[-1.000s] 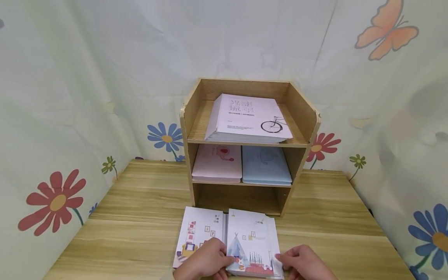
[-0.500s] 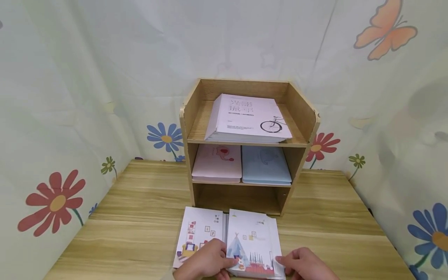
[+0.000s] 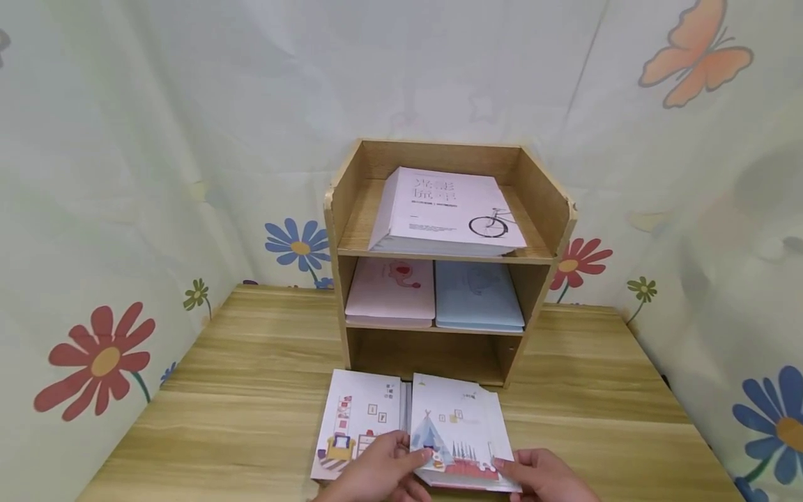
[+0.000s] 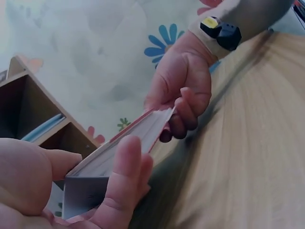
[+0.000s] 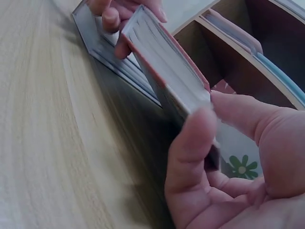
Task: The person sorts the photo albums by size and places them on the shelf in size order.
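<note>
A thick white book (image 3: 461, 425) with a drawn tent on its cover lies in front of the shelf. Its near edge is lifted off the table, as both wrist views show. My left hand (image 3: 383, 468) pinches the near left corner, thumb on the cover and fingers underneath. At the near right corner my right hand (image 3: 544, 475) holds the same book between thumb and fingers. In the right wrist view the red-edged covers and page block (image 5: 164, 52) stand tilted between the hands. Close on the left lies another white book (image 3: 360, 418) with a drawn armchair, partly covered by my left hand.
Behind the books stands a three-level wooden shelf (image 3: 332, 279). Its top bears a thick white book with a bicycle (image 3: 448, 206); the middle level has a pink folder-like item (image 3: 389, 296) and a blue one (image 3: 479, 300). Patterned cloth (image 3: 188, 139) surrounds the wooden table (image 3: 207, 418).
My left hand has shifted slightly right and away from me. The tent book's near edge has come up a little and turned, and the pale strip along its right side looks different.
</note>
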`<state>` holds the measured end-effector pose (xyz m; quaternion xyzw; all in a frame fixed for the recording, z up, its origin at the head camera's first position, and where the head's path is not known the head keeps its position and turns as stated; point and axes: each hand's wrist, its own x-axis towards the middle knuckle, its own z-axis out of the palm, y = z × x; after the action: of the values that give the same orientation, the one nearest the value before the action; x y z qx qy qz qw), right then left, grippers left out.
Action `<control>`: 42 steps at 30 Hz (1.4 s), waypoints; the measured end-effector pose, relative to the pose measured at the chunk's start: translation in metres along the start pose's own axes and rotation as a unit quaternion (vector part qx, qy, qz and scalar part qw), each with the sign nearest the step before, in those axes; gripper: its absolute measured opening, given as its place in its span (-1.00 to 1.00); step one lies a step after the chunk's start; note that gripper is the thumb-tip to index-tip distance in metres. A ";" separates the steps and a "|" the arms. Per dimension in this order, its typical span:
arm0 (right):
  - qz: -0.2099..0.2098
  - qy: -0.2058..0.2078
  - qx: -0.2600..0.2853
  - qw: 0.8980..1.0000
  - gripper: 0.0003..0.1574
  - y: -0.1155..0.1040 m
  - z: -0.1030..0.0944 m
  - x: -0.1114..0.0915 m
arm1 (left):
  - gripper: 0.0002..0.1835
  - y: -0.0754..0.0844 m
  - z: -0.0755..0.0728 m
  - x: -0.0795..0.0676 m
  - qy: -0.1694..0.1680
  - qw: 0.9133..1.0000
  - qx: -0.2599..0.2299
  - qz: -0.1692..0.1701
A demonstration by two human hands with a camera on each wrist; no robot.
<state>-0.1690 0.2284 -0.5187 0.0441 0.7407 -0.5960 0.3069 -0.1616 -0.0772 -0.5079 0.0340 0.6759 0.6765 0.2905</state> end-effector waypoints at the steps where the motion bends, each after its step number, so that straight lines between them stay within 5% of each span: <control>1: -0.001 0.000 0.007 1.000 -0.29 0.000 0.000 0.000 | -0.59 -0.002 0.001 0.000 -0.002 1.000 -0.015 0.001; 7: -0.022 -0.005 0.022 1.000 -0.34 0.002 0.004 0.000 | -0.63 -0.009 0.003 0.002 -0.018 0.998 -0.066 -0.003; 13: -0.061 -0.019 0.041 0.997 -0.42 0.005 0.009 0.000 | -0.64 -0.008 0.003 0.000 -0.016 0.999 -0.034 -0.017; 18: -0.082 -0.029 0.074 0.993 -0.42 0.005 0.009 0.001 | -0.63 -0.010 0.004 -0.001 -0.023 0.997 -0.060 -0.040; 28: -0.115 -0.042 0.082 0.989 -0.44 0.008 0.008 -0.003 | -0.58 -0.015 0.001 0.000 -0.032 0.999 0.011 0.015; 36: -0.142 -0.054 0.093 0.984 -0.13 0.009 0.013 -0.006 | -0.64 -0.013 0.008 -0.007 -0.023 0.992 -0.114 0.049; 42: -0.140 -0.033 0.110 0.983 -0.14 0.007 0.020 -0.007 | -0.60 -0.014 0.010 -0.008 -0.007 0.983 -0.174 0.058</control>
<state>-0.1527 0.2145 -0.5229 -0.0466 0.6591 -0.7119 0.2381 -0.1455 -0.0731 -0.5169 0.0265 0.5423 0.7993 0.2573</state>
